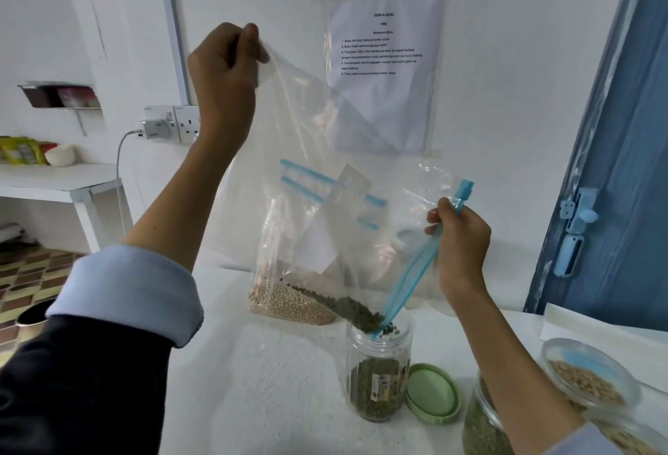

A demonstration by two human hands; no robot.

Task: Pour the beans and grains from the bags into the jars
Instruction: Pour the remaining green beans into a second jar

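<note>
My left hand [226, 60] pinches the bottom corner of a clear zip bag [307, 136] and holds it high. My right hand [461, 243] grips the bag's blue zip edge lower down, right of centre. The bag hangs tilted, and dark green beans [347, 306] slide along its lower fold into the mouth of an open clear jar [379, 375]. That jar stands upright on the table, partly filled with the same green beans. Behind it, a second clear bag [292, 304] with pale grains rests on the table.
A green lid [432, 395] lies right of the jar. Another jar of green beans [480, 422] stands at the bottom right, beside a container of tan grains [585, 378]. The table [282, 382] is covered in white. A blue door [621, 172] is at right, a side shelf [65, 179] at left.
</note>
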